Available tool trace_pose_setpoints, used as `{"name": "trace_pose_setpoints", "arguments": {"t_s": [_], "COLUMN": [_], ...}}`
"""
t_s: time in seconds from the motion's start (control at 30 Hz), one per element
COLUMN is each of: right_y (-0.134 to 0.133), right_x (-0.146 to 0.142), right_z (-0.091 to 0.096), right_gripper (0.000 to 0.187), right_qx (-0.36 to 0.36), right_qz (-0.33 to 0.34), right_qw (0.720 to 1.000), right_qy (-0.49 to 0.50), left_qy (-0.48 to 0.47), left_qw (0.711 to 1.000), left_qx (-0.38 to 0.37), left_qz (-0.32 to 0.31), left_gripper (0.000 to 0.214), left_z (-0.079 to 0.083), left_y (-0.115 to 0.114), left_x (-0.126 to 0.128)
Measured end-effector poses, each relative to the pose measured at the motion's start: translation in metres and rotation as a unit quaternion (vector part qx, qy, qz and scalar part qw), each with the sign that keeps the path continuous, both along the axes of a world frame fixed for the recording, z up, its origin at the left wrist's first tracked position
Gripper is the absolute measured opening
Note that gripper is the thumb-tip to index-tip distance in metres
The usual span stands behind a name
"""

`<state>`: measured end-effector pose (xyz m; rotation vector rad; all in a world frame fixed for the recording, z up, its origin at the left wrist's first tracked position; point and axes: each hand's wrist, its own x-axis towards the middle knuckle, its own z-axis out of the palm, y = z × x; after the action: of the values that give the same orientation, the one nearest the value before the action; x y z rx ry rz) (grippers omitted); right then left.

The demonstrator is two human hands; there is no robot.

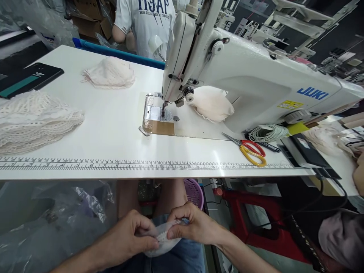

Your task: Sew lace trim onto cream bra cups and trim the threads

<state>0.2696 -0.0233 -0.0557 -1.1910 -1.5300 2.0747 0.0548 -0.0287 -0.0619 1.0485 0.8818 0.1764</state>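
Observation:
Over my lap, below the table edge, both hands pinch one small piece of sheer white fabric [163, 248] with a lacy, textured strip in it. My left hand [133, 233] grips its left side between thumb and fingers. On the opposite side my right hand [193, 225] is closed on the upper right edge, thumb on top. The fabric hangs slightly rounded between them; its exact shape is partly hidden by my fingers. Above and beyond the hands stands a white sewing machine [250, 76], its presser foot [163, 110] down near the metal needle plate [153, 113].
White lace [36, 123] lies in a pile at the left, near a cream fabric stack [110, 74] and a black case [31, 77]. Cream fabric [212, 104] sits under the machine arm. Scissors [250, 149] and coiled cord [269, 133] lie right. Another person [145, 26] is across the table.

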Motion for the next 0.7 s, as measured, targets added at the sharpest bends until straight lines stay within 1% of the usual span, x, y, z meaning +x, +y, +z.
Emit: {"name": "trace_pose_setpoints", "arguments": {"t_s": [0.1, 0.23, 0.33, 0.43, 0.6, 0.7], "right_y": [0.000, -0.003, -0.004, -0.004, -0.002, -0.004], "right_x": [0.001, -0.002, -0.005, -0.007, -0.007, -0.005], "right_z": [0.002, 0.001, 0.000, 0.001, 0.000, -0.003], "right_gripper": [0.033, 0.036, 0.034, 0.036, 0.040, 0.041], "right_qx": [0.004, 0.016, 0.024, 0.007, -0.022, -0.015], "right_qz": [0.012, 0.030, 0.025, 0.019, 0.005, -0.002], "right_qw": [1.000, 0.999, 0.999, 1.000, 1.000, 1.000], "right_qy": [0.006, 0.016, 0.005, -0.007, 0.000, -0.014], "left_qy": [0.006, 0.012, 0.028, 0.037, 0.045, 0.031], "left_qw": [1.000, 0.999, 1.000, 0.999, 0.999, 0.999], "left_qx": [-0.016, -0.036, -0.012, 0.000, -0.015, -0.036], "left_qz": [0.005, 0.005, -0.001, -0.003, -0.004, 0.002], "left_gripper": [0.023, 0.024, 0.023, 0.019, 0.018, 0.018], "left_z": [0.003, 0.006, 0.005, 0.004, 0.001, 0.001], "left_y": [0.000, -0.001, -0.001, -0.002, -0.003, -0.003], "left_x": [0.001, 0.000, -0.003, -0.008, -0.014, -0.017]}}
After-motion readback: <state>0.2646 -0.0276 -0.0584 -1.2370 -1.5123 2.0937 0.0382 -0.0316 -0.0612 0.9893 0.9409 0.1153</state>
